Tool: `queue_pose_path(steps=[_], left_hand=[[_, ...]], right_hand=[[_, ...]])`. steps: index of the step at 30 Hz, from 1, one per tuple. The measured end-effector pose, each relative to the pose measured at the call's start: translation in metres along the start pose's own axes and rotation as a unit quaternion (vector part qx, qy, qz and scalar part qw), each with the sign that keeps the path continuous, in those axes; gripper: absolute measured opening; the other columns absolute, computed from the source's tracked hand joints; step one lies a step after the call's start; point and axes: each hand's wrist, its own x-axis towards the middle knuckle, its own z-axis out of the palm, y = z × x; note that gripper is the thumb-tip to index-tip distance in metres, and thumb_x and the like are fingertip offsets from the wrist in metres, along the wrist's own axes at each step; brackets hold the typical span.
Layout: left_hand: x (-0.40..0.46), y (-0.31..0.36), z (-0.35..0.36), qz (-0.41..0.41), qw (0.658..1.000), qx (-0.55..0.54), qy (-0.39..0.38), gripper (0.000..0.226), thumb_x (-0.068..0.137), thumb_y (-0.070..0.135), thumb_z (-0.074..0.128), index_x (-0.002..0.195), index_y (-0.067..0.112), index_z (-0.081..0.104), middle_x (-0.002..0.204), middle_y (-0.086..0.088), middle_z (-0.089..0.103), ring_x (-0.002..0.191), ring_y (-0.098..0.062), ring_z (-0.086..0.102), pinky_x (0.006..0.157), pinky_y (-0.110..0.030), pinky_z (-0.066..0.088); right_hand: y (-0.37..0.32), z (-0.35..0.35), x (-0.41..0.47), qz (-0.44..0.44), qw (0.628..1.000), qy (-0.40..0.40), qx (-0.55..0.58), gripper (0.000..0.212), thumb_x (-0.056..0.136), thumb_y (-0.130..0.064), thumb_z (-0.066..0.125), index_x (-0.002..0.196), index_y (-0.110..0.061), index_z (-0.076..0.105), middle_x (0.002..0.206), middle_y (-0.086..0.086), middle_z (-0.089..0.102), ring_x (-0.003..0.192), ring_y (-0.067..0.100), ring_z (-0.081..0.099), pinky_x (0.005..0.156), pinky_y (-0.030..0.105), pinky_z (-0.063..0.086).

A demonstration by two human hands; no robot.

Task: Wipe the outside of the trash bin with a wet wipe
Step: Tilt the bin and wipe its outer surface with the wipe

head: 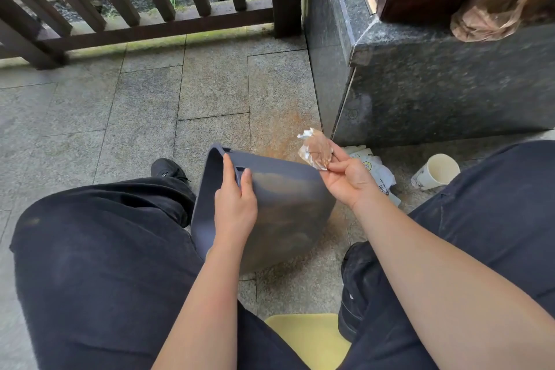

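Bin (pixel 288 207) tipped on its side on the paving, between the knees. Long axis runs from rim at upper left to base at lower right. Curved outer wall faces up, streaked brown with grime.

Left hand (pixel 235 204) clenched on the rim at the handle slot, thumb over the edge, fingers on the outer wall. Steadies the bin.

Right hand (pixel 345 180) pinches the wipe (pixel 315 151) between thumb and fingertips. Wipe crumpled, soiled brown, white only at its far corner. Held in the air just beyond the bin's upper right edge, clear of the wall so far as can be told.

Bin wall lies down and left of the wipe, toward the body. Right hand nearer the dirty zone; left hand occupied at the rim.

Next stroke, by estimate: lower wipe onto wall, drag along the long axis. Refold to a clean face first, since the soiled side may smear.
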Motion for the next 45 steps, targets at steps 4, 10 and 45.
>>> queue_pose_path(steps=[4, 10, 45], left_hand=[[0.000, 0.000, 0.000, -0.019, 1.000, 0.013, -0.009, 0.059, 0.103, 0.044, 0.037, 0.157, 0.029, 0.016, 0.138, -0.017, 0.055, 0.124, -0.036, 0.048, 0.078, -0.027, 0.025], [0.000, 0.002, -0.002, -0.024, 1.000, -0.004, -0.012, 0.058, 0.104, 0.042, 0.035, 0.157, 0.031, 0.013, 0.142, -0.015, 0.053, 0.126, -0.037, 0.046, 0.080, -0.028, 0.025], [0.008, 0.001, 0.006, 0.008, 0.997, -0.062, -0.033, 0.051, 0.101, 0.054, 0.025, 0.151, 0.045, 0.026, 0.135, 0.018, 0.052, 0.119, -0.007, 0.042, 0.077, -0.015, 0.026]], right_hand=[[0.015, -0.010, 0.003, -0.061, 0.947, 0.153, -0.276, 0.057, 0.086, 0.017, 0.033, 0.131, -0.005, 0.060, 0.131, 0.015, 0.061, 0.118, 0.028, 0.059, 0.095, 0.035, 0.051], [0.027, -0.037, 0.001, -0.073, 0.724, 0.272, -0.630, 0.055, 0.088, 0.002, 0.044, 0.139, -0.016, 0.054, 0.142, 0.011, 0.052, 0.132, 0.033, 0.046, 0.104, 0.035, 0.039], [0.036, -0.007, -0.002, -0.075, 0.535, 0.079, -0.838, 0.049, 0.081, -0.001, 0.041, 0.125, -0.016, 0.060, 0.127, 0.014, 0.059, 0.116, 0.038, 0.052, 0.094, 0.044, 0.047]])
